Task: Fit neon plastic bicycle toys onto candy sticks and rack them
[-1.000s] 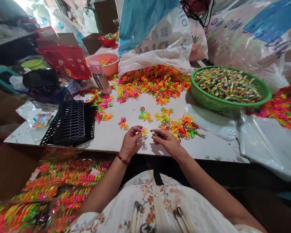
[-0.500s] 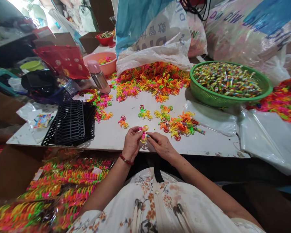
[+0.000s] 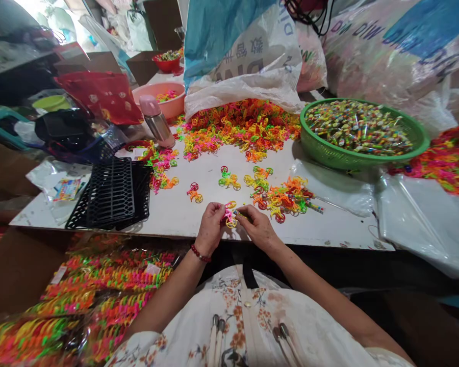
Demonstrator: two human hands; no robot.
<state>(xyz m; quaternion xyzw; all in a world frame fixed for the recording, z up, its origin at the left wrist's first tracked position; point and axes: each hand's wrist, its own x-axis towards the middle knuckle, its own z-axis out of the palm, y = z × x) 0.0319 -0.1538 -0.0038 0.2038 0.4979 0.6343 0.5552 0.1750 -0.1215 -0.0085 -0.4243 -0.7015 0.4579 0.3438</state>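
Note:
My left hand (image 3: 209,228) and my right hand (image 3: 257,225) meet near the front edge of the white table (image 3: 199,204). Both pinch a small yellow and pink plastic toy bicycle (image 3: 229,216) between their fingertips. My right hand also seems to grip a thin wrapped candy stick pushed against the toy. Just beyond lies a small heap of assembled toy bicycles (image 3: 285,198), with a few single ones (image 3: 194,192) to the left. A large pile of neon plastic bicycle parts (image 3: 240,127) spills from a big bag (image 3: 240,51) at the back.
A green basket (image 3: 325,153) full of wrapped candy sticks stands at the right. A black plastic tray (image 3: 110,193) lies at the left, with a pink-capped bottle (image 3: 156,121) and a pink bowl (image 3: 176,108) behind it. Packed neon toys (image 3: 84,300) fill a box at lower left.
My hands came together from slightly apart. They now hold the toy bicycle between them, closer to the table's front edge. The view shifted a little.

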